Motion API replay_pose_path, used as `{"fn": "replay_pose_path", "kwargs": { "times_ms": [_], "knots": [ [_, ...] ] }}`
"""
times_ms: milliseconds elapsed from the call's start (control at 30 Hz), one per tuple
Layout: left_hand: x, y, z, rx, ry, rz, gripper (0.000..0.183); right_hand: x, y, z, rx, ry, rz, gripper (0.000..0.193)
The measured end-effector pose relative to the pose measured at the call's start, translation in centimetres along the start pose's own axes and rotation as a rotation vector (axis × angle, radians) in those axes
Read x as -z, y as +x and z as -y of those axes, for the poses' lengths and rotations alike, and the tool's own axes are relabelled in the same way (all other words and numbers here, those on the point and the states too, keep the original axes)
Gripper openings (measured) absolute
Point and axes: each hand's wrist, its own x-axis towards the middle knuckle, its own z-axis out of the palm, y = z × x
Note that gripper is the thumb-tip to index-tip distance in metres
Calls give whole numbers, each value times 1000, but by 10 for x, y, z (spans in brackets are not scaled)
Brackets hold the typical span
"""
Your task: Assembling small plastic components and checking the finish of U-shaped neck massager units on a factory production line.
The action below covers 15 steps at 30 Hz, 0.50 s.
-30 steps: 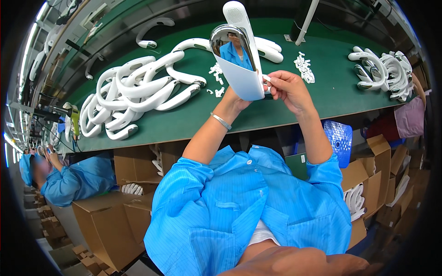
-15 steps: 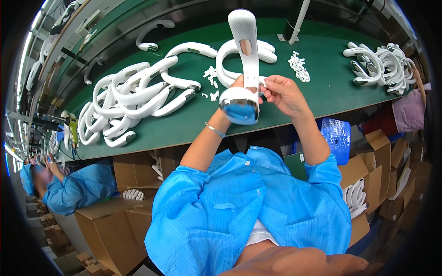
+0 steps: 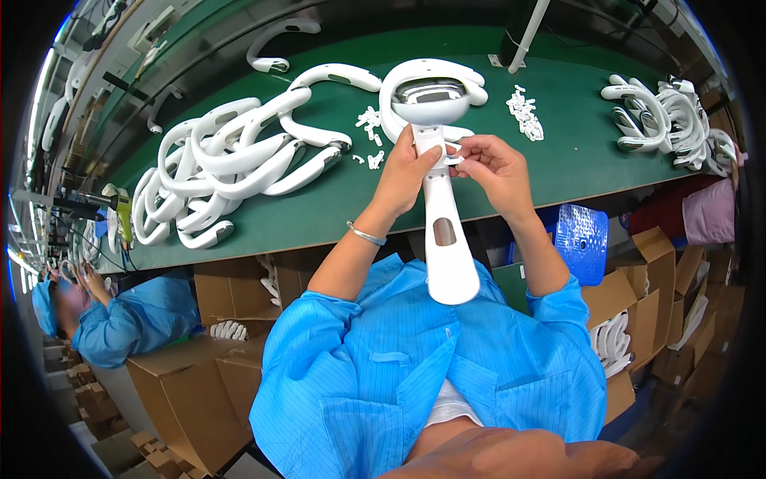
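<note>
A white U-shaped neckband device, seen edge-on, is up in front of my chest. Its shiny chrome-faced end points away from me, and the end with an oval window comes toward me. My left hand is closed around its middle, thumb on top. At the right side of that middle, my right hand pinches a small white plastic piece against or very close to the band. Another white neckband lies on the table just behind, partly hidden by the held one.
Many neckbands are piled on the green table at left, and another stack stands at right. Small white pieces lie in loose heaps. Cardboard boxes and a blue plastic stool stand below. A co-worker sits at far left.
The held neckband has been turned over end for end: the chrome-faced end, nearest me before, now points away. My right hand still holds the small piece at its side.
</note>
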Motion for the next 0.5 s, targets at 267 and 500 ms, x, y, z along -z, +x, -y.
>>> {"fn": "replay_pose_path", "kwargs": {
  "times_ms": [267, 500],
  "knots": [
    [4, -10, 5, -47, 62, 17, 29, -10, -12, 3, 114, -259, -8, 27],
    [4, -13, 5, -70, 37, 2, 30, -13, -15, 0, 144, -368, -7, 26]
  ]
}}
